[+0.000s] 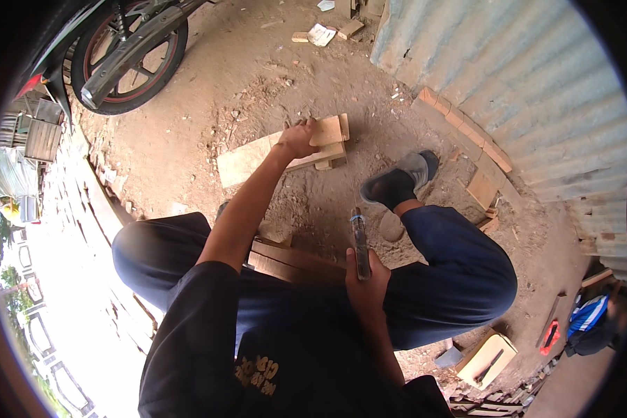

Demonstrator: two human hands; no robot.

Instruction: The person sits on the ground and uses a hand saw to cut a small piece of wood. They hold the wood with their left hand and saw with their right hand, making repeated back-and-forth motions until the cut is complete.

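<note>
My left hand (299, 138) reaches forward, its fingers curled over a small wooden block (326, 130) that lies on a light wooden plank (247, 164). The plank slants across the dirt, with a short piece of wood (324, 165) under its right end. Close to my right thigh, my right hand (369, 282) is closed around a dark bar-shaped tool (359, 240), held upright, with a pale blue band near its top. The exact kind of tool cannot be made out.
A motorcycle wheel (131, 59) stands at the far left. Corrugated metal sheeting (508, 83) with a row of bricks (460, 122) along its foot borders the right. A handsaw with a red handle (550, 338) and a wooden board (488, 359) lie at the lower right.
</note>
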